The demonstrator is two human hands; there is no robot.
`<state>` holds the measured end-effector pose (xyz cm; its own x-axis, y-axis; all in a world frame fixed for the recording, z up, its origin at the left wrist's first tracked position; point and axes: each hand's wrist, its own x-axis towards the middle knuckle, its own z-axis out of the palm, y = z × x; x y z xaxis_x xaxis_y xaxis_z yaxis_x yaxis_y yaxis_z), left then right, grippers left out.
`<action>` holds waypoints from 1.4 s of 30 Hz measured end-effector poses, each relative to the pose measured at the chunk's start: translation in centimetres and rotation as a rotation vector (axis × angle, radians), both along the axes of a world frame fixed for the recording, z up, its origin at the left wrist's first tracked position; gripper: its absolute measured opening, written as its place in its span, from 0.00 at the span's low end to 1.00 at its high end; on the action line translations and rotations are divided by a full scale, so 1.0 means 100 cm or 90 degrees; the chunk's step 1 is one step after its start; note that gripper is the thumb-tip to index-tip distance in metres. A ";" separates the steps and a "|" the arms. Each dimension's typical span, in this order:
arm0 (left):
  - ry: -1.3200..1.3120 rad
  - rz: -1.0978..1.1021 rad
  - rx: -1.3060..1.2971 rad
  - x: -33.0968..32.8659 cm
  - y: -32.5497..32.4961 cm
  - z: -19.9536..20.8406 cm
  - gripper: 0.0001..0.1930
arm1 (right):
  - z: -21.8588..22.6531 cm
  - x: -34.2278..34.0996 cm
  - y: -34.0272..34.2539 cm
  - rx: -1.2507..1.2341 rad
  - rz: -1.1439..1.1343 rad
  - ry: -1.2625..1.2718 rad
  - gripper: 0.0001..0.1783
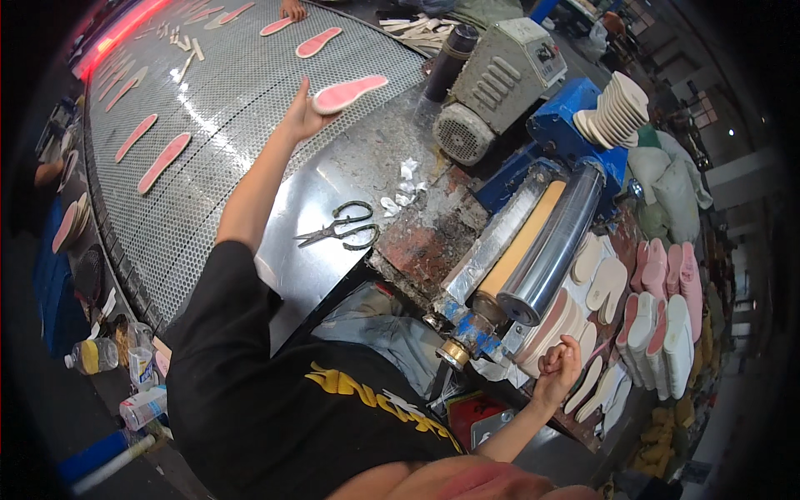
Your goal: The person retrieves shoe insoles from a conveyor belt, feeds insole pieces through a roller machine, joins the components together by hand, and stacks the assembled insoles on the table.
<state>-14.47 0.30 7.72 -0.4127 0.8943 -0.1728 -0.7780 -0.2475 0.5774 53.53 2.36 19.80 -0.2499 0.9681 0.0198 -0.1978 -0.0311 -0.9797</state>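
My left hand point(307, 119) reaches out over the edge of the metal mesh belt, closed on the near end of a pink-and-white shoe insole point(354, 92). The insole is held pink face up. My right hand point(558, 372) is at the lower right, beside a stack of insoles point(557, 327). Its fingers are loosely curled and partly apart, with nothing visible in them. Between my arms stands a roller machine with a shiny steel roller point(557, 242) and a yellowish roller point(518, 248). Several more pink insoles, one of them point(164, 163) closest to me, lie on the mesh belt point(200, 242).
Black-handled scissors point(340, 227) and crumpled white scraps point(404, 193) lie on the metal table. A grey motor point(492, 92) and a stack of white pieces point(615, 112) sit farther back. Insole stacks point(658, 333) stand right; bottles point(93, 356) are lower left. Another person's hand point(293, 10) is at the belt's far edge.
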 end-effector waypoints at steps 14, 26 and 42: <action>0.460 0.042 -0.297 0.106 -0.029 -0.026 0.24 | -0.009 0.032 -0.011 0.172 -0.278 -0.597 0.17; 0.489 -0.012 -0.270 0.135 -0.045 -0.028 0.33 | -0.037 0.017 -0.004 0.104 -0.268 -0.747 0.35; 0.546 0.002 -0.280 0.142 -0.058 -0.003 0.28 | -0.058 0.005 0.036 0.088 -0.267 -0.703 0.51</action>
